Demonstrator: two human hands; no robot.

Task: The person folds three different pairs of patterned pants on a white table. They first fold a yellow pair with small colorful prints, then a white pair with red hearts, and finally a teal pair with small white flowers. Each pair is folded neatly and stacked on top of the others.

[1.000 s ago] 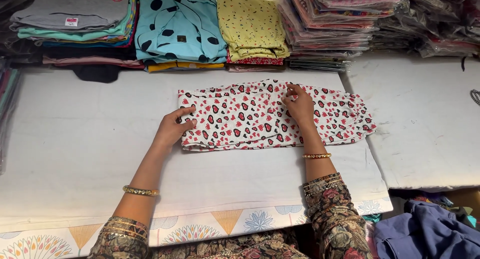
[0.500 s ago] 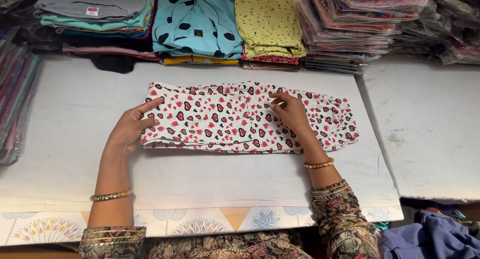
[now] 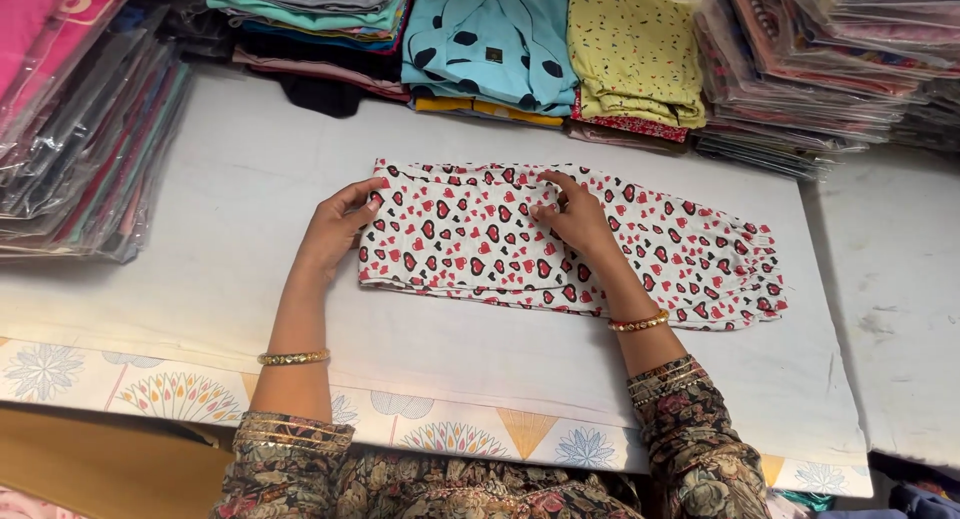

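A white garment with red and black hearts (image 3: 480, 244) lies folded in a long strip on the white table (image 3: 200, 269). My left hand (image 3: 338, 227) rests at its left end, fingers touching the edge of the cloth. My right hand (image 3: 575, 219) lies flat on the middle of the garment, fingers pressing near its upper edge. Both wrists carry gold bangles and patterned sleeves.
Folded clothes are stacked along the back: a light blue spotted pile (image 3: 490, 39), a yellow pile (image 3: 630, 59), a grey and green pile (image 3: 320, 9). Plastic-wrapped packs stand at the left (image 3: 80, 129) and back right (image 3: 830, 69). A second white table (image 3: 900, 279) adjoins on the right.
The view has shifted, so the garment sits further right in frame. My hands stay on the cloth: left at its end, right on the middle.
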